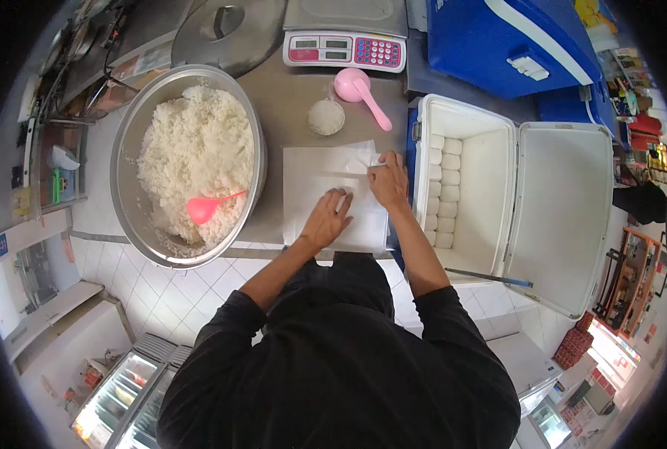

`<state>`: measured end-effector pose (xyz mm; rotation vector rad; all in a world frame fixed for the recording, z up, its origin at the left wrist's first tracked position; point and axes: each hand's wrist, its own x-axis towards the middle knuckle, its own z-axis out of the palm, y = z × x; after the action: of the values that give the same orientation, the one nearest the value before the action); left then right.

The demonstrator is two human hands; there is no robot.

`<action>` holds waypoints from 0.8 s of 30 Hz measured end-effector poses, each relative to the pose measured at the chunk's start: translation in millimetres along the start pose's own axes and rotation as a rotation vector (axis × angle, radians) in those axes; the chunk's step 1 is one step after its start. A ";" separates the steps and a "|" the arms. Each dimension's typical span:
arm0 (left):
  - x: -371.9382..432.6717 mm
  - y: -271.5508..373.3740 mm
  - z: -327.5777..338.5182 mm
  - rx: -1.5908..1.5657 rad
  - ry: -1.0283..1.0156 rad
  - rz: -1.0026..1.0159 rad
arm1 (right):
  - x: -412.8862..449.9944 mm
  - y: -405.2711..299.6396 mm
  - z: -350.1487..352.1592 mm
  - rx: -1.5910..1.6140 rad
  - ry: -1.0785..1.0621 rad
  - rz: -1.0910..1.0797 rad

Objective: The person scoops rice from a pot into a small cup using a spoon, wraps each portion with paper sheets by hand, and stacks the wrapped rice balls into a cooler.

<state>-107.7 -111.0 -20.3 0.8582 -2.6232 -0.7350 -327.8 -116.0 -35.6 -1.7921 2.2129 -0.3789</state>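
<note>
A stack of white paper sheets [305,185] lies on the steel worktop right before me. My left hand [327,220] rests on the sheets, fingers apart and pointing away from me. At the far right corner, my right hand [389,179] curls its fingers around a rumpled sheet edge, with paper showing between thumb and forefinger. Beyond the stack is a small round bowl [326,117] of white grains or rice. A pink scoop [353,85] lies beside it, handle towards my right hand.
To the left stands a large metal pot [121,168] of cooked rice [198,140] with a red-pink ladle [201,210] in it. Behind are a metal lid [198,39] and a digital scale [344,50]. At right, an open cooler [482,207] holds several white wrapped packs [448,193].
</note>
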 end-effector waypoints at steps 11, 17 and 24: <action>19.1 -9.0 11.4 0.139 -0.052 0.067 | 88.3 13.4 6.8 0.495 -0.488 0.029; 23.7 -20.3 17.2 0.161 -0.100 0.080 | 96.3 6.1 -5.8 0.351 -0.616 -0.192; 15.5 -26.9 24.5 0.076 -0.113 -0.011 | -13.7 -46.9 -31.3 0.098 -0.303 -0.257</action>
<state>-117.2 -129.9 -53.7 0.8772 -2.7638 -0.7105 -293.9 -111.0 11.2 -1.9397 1.7390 -0.2418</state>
